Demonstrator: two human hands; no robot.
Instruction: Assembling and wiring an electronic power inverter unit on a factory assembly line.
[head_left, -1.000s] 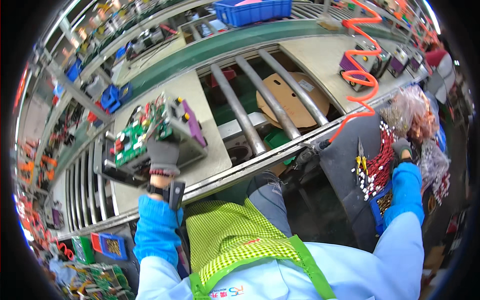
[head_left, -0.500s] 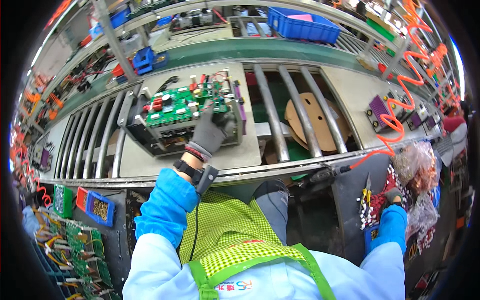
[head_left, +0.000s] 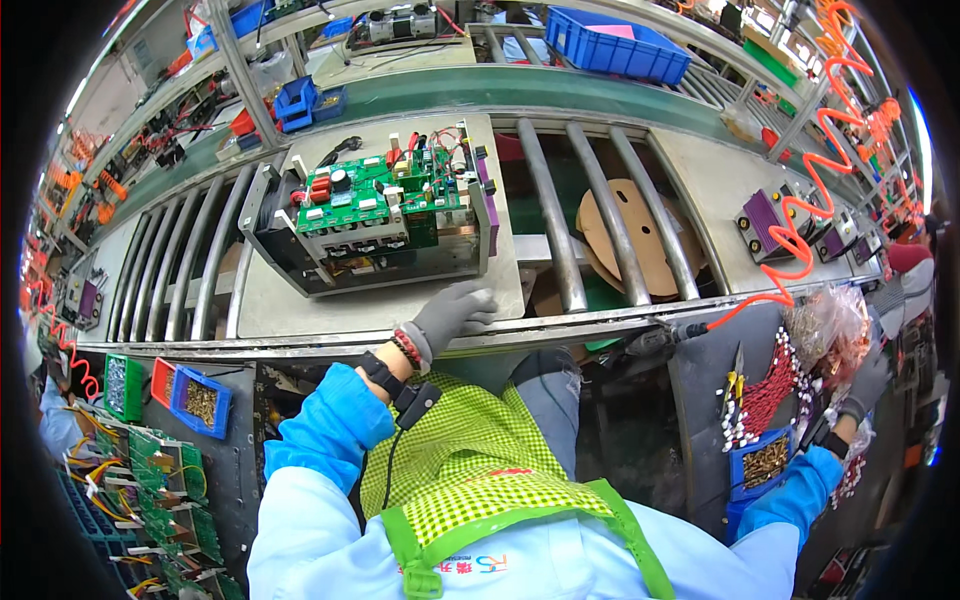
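My left hand [head_left: 455,318], in a grey glove, hovers over the front edge of the metal work plate with its fingers loosely stretched out and nothing seen in them. Just beyond it stands an open-sided device chassis [head_left: 400,268] with a green circuit board [head_left: 345,205] on top, bearing red and white parts and wires. At the far right, my gloved right hand [head_left: 866,388] reaches to clear plastic bags [head_left: 835,325]; its fingers look extended, and any contact with the bags is unclear. Beside it lies a bundle of red wires [head_left: 770,385] with white ends.
Metal rollers [head_left: 550,215] flank the plate [head_left: 300,318], with a cardboard disc [head_left: 628,235] beneath. A power driver [head_left: 660,338] on a coiled orange hose [head_left: 790,240] lies at the line's edge. Blue bins of small metal parts [head_left: 200,405] [head_left: 765,462] sit either side. Yellow-handled pliers [head_left: 737,380] lie right.
My left hand has come off the circuit board and back toward the plate's front edge. My right hand has moved from the red wires outward to the plastic bags.
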